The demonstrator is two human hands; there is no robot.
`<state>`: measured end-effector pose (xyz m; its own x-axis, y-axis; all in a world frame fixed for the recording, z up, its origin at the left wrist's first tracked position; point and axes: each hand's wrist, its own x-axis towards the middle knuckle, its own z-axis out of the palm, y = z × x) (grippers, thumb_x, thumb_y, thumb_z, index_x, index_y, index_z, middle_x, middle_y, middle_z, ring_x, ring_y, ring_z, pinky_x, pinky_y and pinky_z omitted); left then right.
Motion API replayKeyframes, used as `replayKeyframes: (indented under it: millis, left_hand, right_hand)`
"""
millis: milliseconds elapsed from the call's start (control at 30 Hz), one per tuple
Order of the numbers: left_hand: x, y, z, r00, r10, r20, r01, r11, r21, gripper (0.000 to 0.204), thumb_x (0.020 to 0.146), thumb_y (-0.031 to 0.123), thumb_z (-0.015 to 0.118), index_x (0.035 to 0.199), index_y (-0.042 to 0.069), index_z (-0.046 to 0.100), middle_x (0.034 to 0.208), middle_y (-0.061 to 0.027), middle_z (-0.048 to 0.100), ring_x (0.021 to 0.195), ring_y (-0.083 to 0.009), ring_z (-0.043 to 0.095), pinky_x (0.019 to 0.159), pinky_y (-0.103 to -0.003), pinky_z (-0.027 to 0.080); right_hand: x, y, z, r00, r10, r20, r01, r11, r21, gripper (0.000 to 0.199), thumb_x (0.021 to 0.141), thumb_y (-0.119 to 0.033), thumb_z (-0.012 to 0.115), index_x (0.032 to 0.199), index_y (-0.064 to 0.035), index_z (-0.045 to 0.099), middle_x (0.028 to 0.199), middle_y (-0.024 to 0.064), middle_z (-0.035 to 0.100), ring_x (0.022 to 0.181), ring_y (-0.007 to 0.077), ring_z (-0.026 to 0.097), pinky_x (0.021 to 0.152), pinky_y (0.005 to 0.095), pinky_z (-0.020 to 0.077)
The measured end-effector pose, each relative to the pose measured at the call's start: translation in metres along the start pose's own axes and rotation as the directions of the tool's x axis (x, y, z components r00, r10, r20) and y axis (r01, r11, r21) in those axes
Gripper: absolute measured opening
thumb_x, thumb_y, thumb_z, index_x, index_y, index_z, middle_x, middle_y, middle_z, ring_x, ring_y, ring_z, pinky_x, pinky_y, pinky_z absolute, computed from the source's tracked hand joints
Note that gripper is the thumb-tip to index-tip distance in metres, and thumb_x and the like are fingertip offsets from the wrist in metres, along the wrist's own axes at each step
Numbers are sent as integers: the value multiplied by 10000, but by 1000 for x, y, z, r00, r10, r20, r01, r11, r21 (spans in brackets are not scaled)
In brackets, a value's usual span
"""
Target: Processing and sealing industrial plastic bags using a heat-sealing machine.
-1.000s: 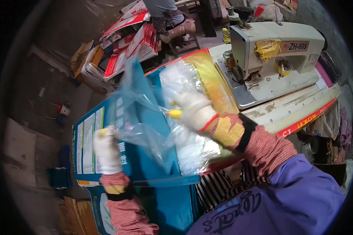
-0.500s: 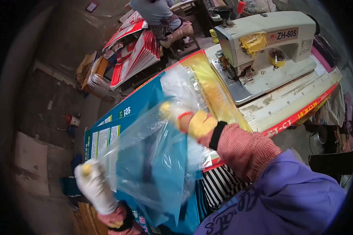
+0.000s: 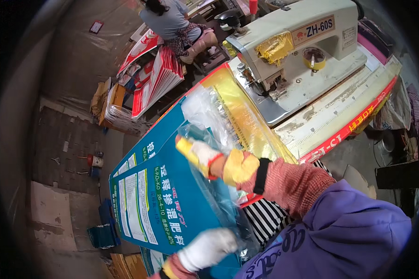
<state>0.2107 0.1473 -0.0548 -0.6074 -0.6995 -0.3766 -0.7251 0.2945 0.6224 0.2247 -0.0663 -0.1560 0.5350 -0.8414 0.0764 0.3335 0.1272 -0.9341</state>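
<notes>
White print (image 3: 168, 209) on teal bag (image 3: 193, 202); dark lettering (image 3: 320, 27) on sewing machine (image 3: 284, 25), purple garment (image 3: 349, 232).

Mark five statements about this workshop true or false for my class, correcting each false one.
1. Both hands are bare. False: the left hand and right hand wear white gloves.
2. Clear film overlaps a teal bag. True.
3. The sewing machine is left of the teal bag. False: the sewing machine stands to its right.
4. A yellow patch is on the sewing machine. True.
5. A co-worker sits near the red-and-white stack. True.
</notes>
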Motion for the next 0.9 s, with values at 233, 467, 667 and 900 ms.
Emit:
replayKeyframes:
  millis: [233,467,667,900]
  left_hand:
    - [92,-4,-163,737,397,-548,437,338,833,447,572,99,720,987,49,562,923,-117,579,847,-292,565,735,-364,452]
    - [107,-63,-118,963,-228,-145,262,658,706,17,753,67,517,736,66,516,759,-128,583,726,-309,582,627,-371,471]
    - [102,-69,-177,728,-227,-647,685,275,674,215,771,121,549,987,126,541,783,-127,597,676,-291,617,578,-375,493]
    - [135,-45,-258,760,-174,-626,550,-341,762,128,769,118,527,741,84,647,817,-91,615,772,-245,645,624,-389,512]
  right_hand:
    - [-56,-45,-2,937,-34,346,209,851,-482,530,823,-335,553,1201,15,429,1231,175,493,1089,346,508,880,326,430]
    - [-71,7,1,579,-526,623,770,603,-207,421,816,-453,491,1145,-195,549,1087,196,584,977,341,561,848,419,425]
    - [-66,-17,-13,800,244,548,52,882,-469,845,787,-607,435,1414,-110,167,1020,247,599,663,348,624,579,414,491]
    - [-85,48,27,514,-195,835,693,668,-271,495,729,-279,616,1173,-114,474,771,153,639,622,327,612,492,418,461]
